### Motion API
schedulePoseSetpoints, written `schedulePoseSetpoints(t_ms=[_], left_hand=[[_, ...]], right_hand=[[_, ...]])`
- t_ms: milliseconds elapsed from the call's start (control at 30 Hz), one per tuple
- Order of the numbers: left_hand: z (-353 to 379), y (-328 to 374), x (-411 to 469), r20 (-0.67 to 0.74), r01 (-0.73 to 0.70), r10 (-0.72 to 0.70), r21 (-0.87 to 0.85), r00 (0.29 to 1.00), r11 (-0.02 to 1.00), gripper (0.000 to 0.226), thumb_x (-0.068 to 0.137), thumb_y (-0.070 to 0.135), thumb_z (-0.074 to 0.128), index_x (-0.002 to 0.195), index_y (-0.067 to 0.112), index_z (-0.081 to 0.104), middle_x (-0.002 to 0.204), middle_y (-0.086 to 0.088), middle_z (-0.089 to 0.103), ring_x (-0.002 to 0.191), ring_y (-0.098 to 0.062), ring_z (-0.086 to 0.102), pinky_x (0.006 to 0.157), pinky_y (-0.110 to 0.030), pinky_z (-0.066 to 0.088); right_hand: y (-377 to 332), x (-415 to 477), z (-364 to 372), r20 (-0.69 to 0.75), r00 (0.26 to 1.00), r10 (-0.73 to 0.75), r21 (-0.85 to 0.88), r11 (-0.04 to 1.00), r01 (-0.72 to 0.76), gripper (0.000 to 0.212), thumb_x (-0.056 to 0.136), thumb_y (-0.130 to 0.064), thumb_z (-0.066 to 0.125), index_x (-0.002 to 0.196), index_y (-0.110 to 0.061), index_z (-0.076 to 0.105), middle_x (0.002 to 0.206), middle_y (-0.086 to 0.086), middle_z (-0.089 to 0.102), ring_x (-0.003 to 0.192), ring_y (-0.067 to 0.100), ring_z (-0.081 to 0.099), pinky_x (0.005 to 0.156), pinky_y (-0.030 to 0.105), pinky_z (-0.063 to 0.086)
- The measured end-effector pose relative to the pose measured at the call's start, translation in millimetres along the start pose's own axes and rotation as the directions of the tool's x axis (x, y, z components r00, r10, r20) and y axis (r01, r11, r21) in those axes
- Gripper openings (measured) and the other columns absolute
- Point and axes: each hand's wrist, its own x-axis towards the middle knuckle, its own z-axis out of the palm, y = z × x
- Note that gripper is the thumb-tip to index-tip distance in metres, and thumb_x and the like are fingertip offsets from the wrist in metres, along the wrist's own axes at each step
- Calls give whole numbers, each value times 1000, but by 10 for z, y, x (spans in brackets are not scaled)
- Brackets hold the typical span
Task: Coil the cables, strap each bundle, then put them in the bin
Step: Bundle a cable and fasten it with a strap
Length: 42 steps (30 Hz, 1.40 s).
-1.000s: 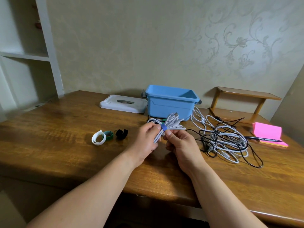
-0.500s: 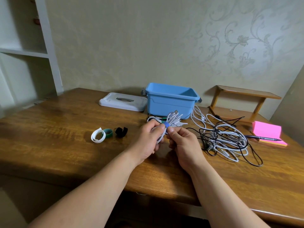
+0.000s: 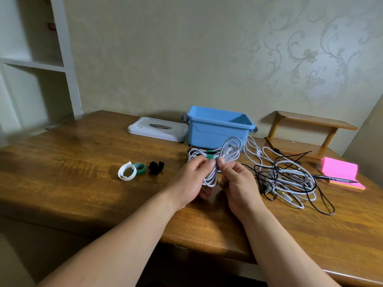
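Holds coiled white cable bundle [image 3: 230, 151] in curled left hand [image 3: 191, 181] and right hand [image 3: 238, 183] above wooden tabletop [image 3: 83, 162]. Open blue plastic bin [image 3: 215, 135] just beyond; tangled loose cables [image 3: 290, 175] rightward, bare wood leftward.

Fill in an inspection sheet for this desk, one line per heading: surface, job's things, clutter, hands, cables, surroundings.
Surface: wooden desk, glossy.
Job's things: blue bin, lid off; white lid flat to its left; white strap, teal strap, black strap loose on the desk.
Clutter: pink notepad, pen by its near edge; small wooden shelf at the back.
Hands: left hand and right hand both pinch the white cable bundle at its middle.
Cables: cable tangle, white and black, uncoiled, right of the hands; white coil with green strap behind the hands.
Surroundings: patterned wall; white shelving at left.
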Motion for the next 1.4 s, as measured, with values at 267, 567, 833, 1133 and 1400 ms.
schedulePoseSetpoints(t_ms=[267,567,833,1133,1400], left_hand=[[-18,-28,-4,-54,-35,37,38,998,999,30,116,31,45,114,12,69,81,0,70,62,-14,59,51,-28,46],[-83,-27,24,-400,-40,141,250,906,967,18,113,41,46,118,28,56,108,12,63,98,-5,62,73,-22,48],[-34,-30,-17,-546,-80,388,502,743,861,18,101,19,63,114,27,56,107,6,56,90,-10,58,68,-25,55],[18,-106,81,-266,-13,330,762,906,648,24,104,28,55,123,28,69,125,8,70,114,-16,63,99,-44,55],[10,-152,115,-238,16,373,861,897,509,33,103,22,54,130,34,69,128,10,70,120,-17,58,101,-42,48]], right_hand=[[-55,-88,31,184,983,6,37,999,-13,41,98,-22,72,114,14,59,95,30,63,73,41,65,73,49,59],[-342,154,-78,36,929,-368,-663,687,298,10,102,-25,71,112,-23,73,99,-5,77,89,14,71,81,42,58],[-229,105,27,425,885,-188,-905,-92,415,30,102,-42,63,131,-39,70,123,-12,67,118,20,55,96,41,42],[-17,132,108,362,885,-292,-931,-152,331,26,99,-30,60,124,-28,65,117,0,56,107,26,54,89,40,47],[56,66,32,290,927,-238,-957,-75,280,32,105,-33,48,135,-33,62,124,-3,56,117,23,53,94,41,46]])
